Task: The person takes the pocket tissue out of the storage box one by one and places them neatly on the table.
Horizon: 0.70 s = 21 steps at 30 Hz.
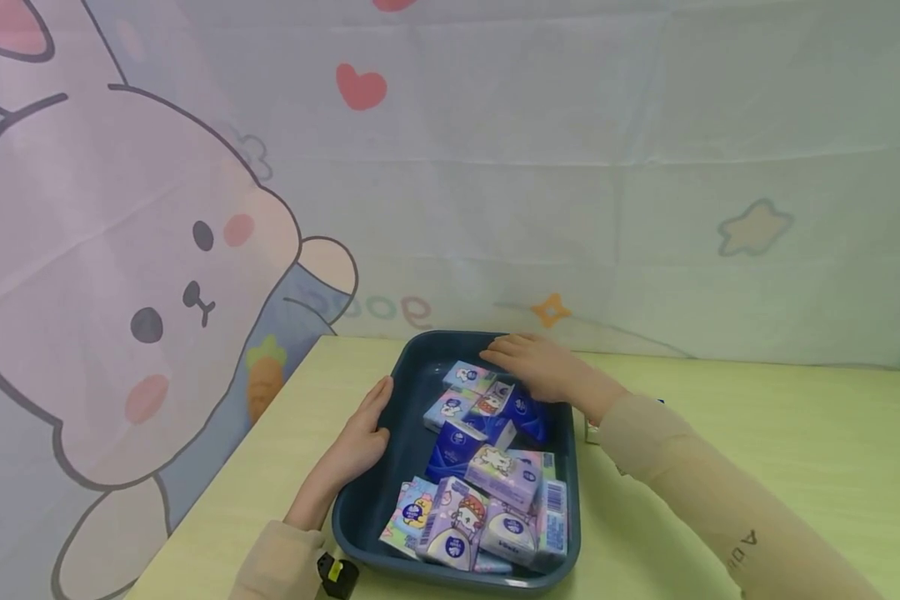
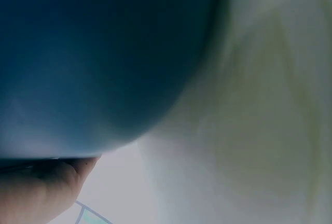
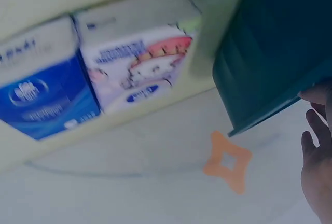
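A dark blue-green plastic bin (image 1: 405, 437) holds several small tissue packs in a loose heap, among them a blue tissue pack (image 1: 454, 450) and a lilac cartoon tissue pack (image 1: 459, 525). Along the bin's left rim lies my left hand (image 1: 360, 437), its fingers straight and touching the side. My right hand (image 1: 536, 367) reaches over the far right corner, fingers extended toward the left above the packs. In the right wrist view, that hand shows at the bin's edge. The bin's wall fills much of the left wrist view.
Right of the bin, a blue-and-white tissue pack (image 3: 49, 84) and a cartoon tissue pack (image 3: 137, 53) stand side by side, mostly behind my right forearm in the head view. A printed cloth (image 1: 495, 167) hangs behind the yellow-green table (image 1: 757, 467). A small black object (image 1: 337, 575) is by my left sleeve.
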Motion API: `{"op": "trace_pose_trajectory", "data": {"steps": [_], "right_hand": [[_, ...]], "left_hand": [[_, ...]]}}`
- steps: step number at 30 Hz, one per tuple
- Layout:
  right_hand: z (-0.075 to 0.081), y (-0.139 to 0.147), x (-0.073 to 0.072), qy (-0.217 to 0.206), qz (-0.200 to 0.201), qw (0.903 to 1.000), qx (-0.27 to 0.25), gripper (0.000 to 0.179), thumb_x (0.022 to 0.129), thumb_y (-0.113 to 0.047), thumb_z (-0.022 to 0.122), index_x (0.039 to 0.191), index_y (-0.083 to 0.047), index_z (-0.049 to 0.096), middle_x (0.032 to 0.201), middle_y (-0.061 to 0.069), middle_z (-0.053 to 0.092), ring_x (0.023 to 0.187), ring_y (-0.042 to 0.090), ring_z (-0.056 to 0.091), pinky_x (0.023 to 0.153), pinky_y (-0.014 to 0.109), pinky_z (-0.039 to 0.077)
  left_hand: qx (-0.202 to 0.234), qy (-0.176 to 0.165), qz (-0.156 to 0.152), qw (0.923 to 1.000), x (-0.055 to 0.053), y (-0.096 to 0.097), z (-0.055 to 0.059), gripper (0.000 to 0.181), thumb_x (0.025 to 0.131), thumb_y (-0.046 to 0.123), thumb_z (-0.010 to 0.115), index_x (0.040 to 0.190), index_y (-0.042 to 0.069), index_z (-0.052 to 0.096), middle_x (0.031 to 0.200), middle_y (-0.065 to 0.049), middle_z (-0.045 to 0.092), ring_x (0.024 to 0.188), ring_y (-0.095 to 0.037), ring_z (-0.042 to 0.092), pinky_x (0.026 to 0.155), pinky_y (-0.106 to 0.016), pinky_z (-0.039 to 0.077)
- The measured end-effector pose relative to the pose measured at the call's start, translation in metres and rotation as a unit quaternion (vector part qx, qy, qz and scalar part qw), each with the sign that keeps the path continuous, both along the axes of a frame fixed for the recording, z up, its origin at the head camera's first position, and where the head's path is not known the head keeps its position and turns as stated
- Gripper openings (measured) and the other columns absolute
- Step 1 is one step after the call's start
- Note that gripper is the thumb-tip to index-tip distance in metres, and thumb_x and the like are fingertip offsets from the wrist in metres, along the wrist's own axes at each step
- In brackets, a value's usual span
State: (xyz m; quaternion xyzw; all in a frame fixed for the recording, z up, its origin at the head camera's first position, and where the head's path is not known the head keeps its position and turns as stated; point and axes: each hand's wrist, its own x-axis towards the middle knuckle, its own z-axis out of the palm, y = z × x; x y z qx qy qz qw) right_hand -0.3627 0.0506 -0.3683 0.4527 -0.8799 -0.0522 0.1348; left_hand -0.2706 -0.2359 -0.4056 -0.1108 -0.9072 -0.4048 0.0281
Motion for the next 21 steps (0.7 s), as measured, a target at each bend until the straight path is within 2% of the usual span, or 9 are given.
{"op": "trace_pose_trajectory", "data": {"steps": [3, 7, 11, 16, 19, 21], "right_hand": [[0.007, -0.008, -0.004, 0.030, 0.008, 0.9981, 0.053, 0.069, 0.079, 0.000, 0.072, 0.142, -0.007, 0.045, 0.143, 0.012, 0.051, 0.135, 0.030, 0.046, 0.113, 0.044, 0.035], [0.011, -0.024, -0.012, 0.052, 0.020, 0.9922, 0.111, 0.067, 0.083, -0.005, 0.070, 0.144, -0.011, 0.043, 0.144, 0.008, 0.050, 0.136, 0.026, 0.045, 0.113, 0.041, 0.036], [0.014, -0.040, -0.018, 0.039, 0.016, 0.9887, 0.144, 0.067, 0.086, -0.008, 0.067, 0.147, -0.014, 0.040, 0.148, 0.005, 0.047, 0.138, 0.025, 0.043, 0.113, 0.039, 0.036], [0.016, -0.060, -0.016, 0.033, 0.005, 0.9812, 0.190, 0.067, 0.089, -0.010, 0.065, 0.148, -0.018, 0.037, 0.150, 0.003, 0.045, 0.140, 0.022, 0.040, 0.114, 0.038, 0.034], [0.014, -0.071, -0.015, 0.067, 0.016, 0.9732, 0.219, 0.068, 0.087, -0.013, 0.068, 0.148, -0.019, 0.038, 0.148, 0.002, 0.047, 0.138, 0.020, 0.044, 0.112, 0.035, 0.038], [0.011, -0.076, -0.016, 0.096, 0.019, 0.9645, 0.245, 0.065, 0.089, -0.014, 0.066, 0.147, -0.020, 0.038, 0.146, -0.001, 0.049, 0.135, 0.017, 0.046, 0.109, 0.032, 0.041]], "left_hand": [[-0.001, -0.001, -0.002, 1.0000, 0.001, 0.000, 0.001, 0.067, 0.089, -0.009, 0.034, 0.152, -0.002, 0.013, 0.162, -0.018, 0.006, 0.150, -0.037, 0.006, 0.119, -0.054, 0.011], [-0.002, 0.002, 0.002, 1.0000, 0.003, -0.002, 0.002, 0.068, 0.088, -0.010, 0.034, 0.152, -0.003, 0.013, 0.162, -0.019, 0.007, 0.150, -0.038, 0.006, 0.118, -0.054, 0.011], [0.004, 0.004, 0.003, 1.0000, 0.005, -0.003, 0.002, 0.068, 0.088, -0.010, 0.034, 0.152, -0.003, 0.014, 0.162, -0.020, 0.008, 0.149, -0.039, 0.006, 0.118, -0.055, 0.012], [0.006, -0.001, -0.003, 1.0000, 0.006, -0.002, 0.003, 0.068, 0.088, -0.010, 0.034, 0.152, -0.003, 0.014, 0.162, -0.020, 0.007, 0.149, -0.039, 0.005, 0.118, -0.055, 0.011], [0.007, -0.001, -0.002, 1.0000, 0.006, -0.002, 0.003, 0.068, 0.088, -0.010, 0.034, 0.152, -0.003, 0.013, 0.162, -0.020, 0.007, 0.150, -0.038, 0.005, 0.118, -0.055, 0.011], [0.009, 0.001, -0.002, 1.0000, 0.005, -0.001, 0.002, 0.068, 0.087, -0.010, 0.034, 0.152, -0.003, 0.013, 0.162, -0.019, 0.007, 0.150, -0.038, 0.005, 0.119, -0.054, 0.010]]}}
